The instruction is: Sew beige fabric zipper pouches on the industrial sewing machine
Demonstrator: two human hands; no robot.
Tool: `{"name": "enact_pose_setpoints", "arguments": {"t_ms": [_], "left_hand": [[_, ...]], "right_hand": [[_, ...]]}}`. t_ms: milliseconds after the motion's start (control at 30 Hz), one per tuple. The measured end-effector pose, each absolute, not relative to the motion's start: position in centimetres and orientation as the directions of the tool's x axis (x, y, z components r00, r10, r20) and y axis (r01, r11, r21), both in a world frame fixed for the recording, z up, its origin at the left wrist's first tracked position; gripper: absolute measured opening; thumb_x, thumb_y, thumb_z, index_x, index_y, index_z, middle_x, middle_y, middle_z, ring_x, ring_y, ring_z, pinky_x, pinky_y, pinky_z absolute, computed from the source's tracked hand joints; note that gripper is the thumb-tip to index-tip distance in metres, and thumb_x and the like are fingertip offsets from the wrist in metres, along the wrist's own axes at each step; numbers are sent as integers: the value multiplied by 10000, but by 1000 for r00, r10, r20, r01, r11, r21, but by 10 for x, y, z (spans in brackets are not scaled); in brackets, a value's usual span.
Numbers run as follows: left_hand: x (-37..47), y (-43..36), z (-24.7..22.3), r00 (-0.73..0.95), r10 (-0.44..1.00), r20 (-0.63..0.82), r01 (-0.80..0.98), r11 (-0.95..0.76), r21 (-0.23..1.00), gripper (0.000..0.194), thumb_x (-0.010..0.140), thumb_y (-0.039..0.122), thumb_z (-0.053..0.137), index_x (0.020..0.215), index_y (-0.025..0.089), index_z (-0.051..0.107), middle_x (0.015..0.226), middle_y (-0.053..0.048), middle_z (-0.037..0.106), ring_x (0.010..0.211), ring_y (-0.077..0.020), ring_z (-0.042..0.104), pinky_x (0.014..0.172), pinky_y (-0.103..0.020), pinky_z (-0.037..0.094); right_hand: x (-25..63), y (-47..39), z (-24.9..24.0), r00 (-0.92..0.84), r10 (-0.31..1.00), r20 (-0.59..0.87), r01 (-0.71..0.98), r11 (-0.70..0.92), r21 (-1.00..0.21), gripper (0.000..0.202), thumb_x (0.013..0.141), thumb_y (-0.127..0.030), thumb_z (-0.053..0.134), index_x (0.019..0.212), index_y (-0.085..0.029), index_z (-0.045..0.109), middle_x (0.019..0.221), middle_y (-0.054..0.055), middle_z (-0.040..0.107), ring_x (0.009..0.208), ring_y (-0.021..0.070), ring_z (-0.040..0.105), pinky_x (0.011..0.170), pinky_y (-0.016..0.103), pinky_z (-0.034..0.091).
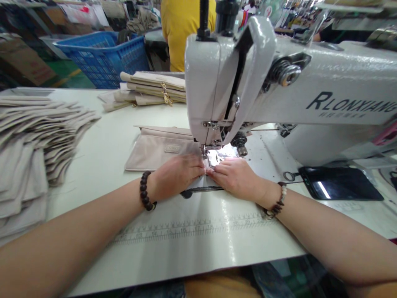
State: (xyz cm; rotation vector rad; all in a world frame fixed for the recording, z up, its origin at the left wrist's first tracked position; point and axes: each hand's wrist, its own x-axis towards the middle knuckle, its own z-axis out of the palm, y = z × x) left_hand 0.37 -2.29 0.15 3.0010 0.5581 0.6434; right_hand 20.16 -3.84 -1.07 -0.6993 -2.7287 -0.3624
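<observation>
Left hand (178,174) and right hand (237,178), fingertips close together beside the presser foot of the sewing machine (203,78); whether either grips cannot be told. Beige fabric piece (149,153), label (172,148) in place, lies on the table (248,244), apparently part-sewn. Cloth pieces (31,140) left; folded pouches (155,87) behind.

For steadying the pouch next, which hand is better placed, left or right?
Probably left: the left hand lies by the pouch's right end, while the right hand sits farther right, away from it.
</observation>
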Motion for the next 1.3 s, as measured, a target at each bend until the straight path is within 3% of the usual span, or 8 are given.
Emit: {"name": "enact_pose_setpoints", "arguments": {"t_ms": [300, 533, 767, 1300], "left_hand": [[1, -22, 4, 882, 340, 326, 317, -940, 123, 283, 886, 107, 324, 908, 98, 606, 915, -86, 633, 878, -159, 575, 820, -286, 482], [2, -12, 4, 901, 325, 288, 316, -945, 80, 245, 878, 112, 361, 917, 121, 603, 943, -69, 632, 892, -147, 576, 840, -270, 480], [3, -2, 1, 879, 389, 276, 382, -921, 80, 253, 874, 118, 379, 913, 114, 629, 942, -67, 647, 880, -150, 589, 829, -271, 485], [6, 7, 0, 848, 435, 302, 455, -890, 2, 212, 846, 106, 440, 854, 130, 650, 884, -37, 677, 832, -127, 614, 792, -223, 483]], "right_hand": [[205, -45, -9, -817, 506, 275, 549, 830, 104, 246, 900, -198, 357, 780, -154, 567, 606, -7, 514, 544, 109, 395, 519, 283, 201], [203, -46, -9, -784, 582, 216, 609, 789, 83, 232, 901, -204, 363, 1009, -129, 554, 639, 3, 555, 548, 103, 417, 509, 284, 176], [201, -47, -10, -763, 601, 239, 631, 772, 74, 213, 886, -202, 378, 838, -143, 577, 619, 0, 542, 540, 106, 418, 517, 286, 190], [200, -47, -9, -758, 613, 221, 639, 766, 69, 172, 868, -192, 399, 857, -151, 566, 634, -3, 554, 545, 108, 420, 518, 286, 196]]}}
